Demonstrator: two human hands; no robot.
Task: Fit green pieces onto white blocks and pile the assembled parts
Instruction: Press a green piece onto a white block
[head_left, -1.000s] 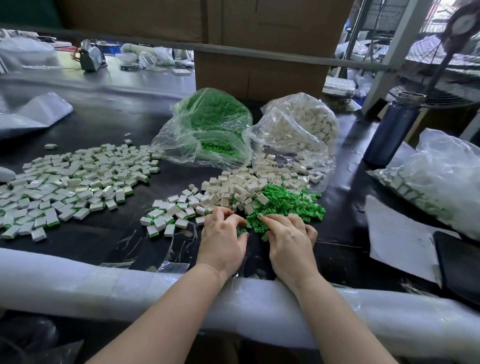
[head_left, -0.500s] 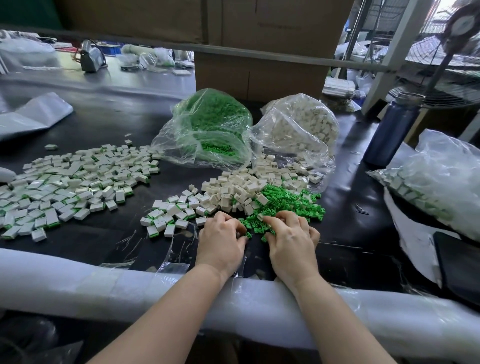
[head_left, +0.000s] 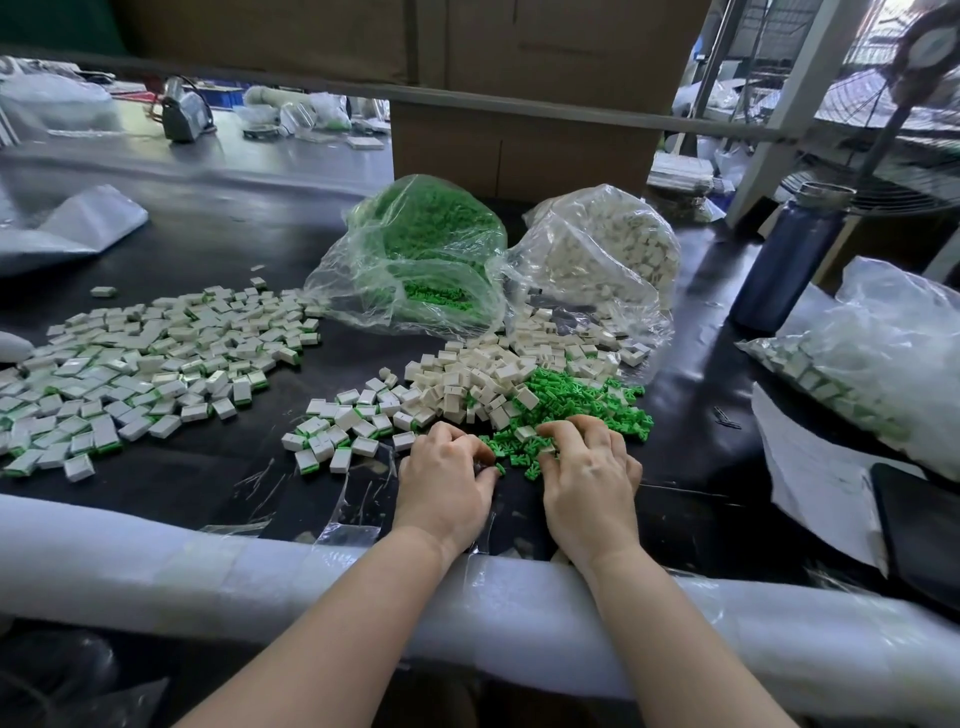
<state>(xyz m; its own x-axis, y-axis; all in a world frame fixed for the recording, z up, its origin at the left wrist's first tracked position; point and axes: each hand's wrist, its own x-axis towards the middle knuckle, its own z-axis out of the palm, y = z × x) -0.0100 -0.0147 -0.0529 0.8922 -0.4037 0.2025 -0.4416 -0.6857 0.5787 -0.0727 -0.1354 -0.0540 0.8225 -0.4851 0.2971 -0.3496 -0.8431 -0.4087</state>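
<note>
Among knobbly green pieces (head_left: 576, 400), both hands' curled fingers (head_left: 563, 434).

Two bare forearms enter from the near edge and end in the left hand (head_left: 447, 483) and the right hand (head_left: 592, 486). No sleeves, gloves, rings, watch or wristbands show on either arm. Both wrists are uncovered. The fingernails cannot be made out.
</note>
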